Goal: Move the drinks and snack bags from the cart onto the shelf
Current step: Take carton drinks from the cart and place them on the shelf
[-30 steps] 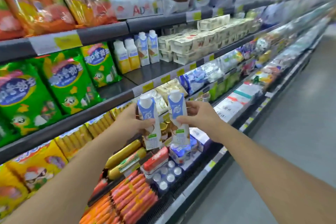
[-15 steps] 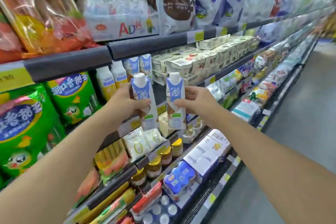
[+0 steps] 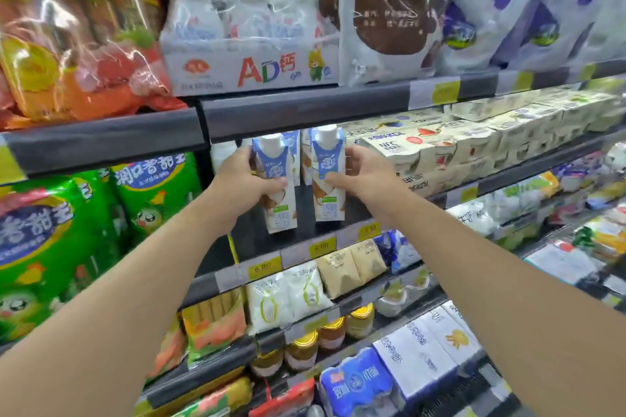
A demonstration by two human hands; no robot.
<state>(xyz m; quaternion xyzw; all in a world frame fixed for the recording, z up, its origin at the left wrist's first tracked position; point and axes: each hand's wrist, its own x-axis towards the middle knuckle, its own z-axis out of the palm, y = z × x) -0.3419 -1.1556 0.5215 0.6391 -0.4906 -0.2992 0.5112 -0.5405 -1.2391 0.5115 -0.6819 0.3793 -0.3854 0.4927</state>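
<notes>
On shelf (image 3: 305,234): L hand (image 3: 242,181) & R hand (image 3: 364,179), fingers clamped on coconut-drink cartons (image 3: 276,186), placing step; next, let go.

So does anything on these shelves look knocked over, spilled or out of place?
Nothing stands out. The left hand and right hand each hold an upright blue-and-white drink carton at the dark shelf, in front of matching cartons. The yogurt packs beside them sit in tidy stacks; no spill or damage shows.
</notes>
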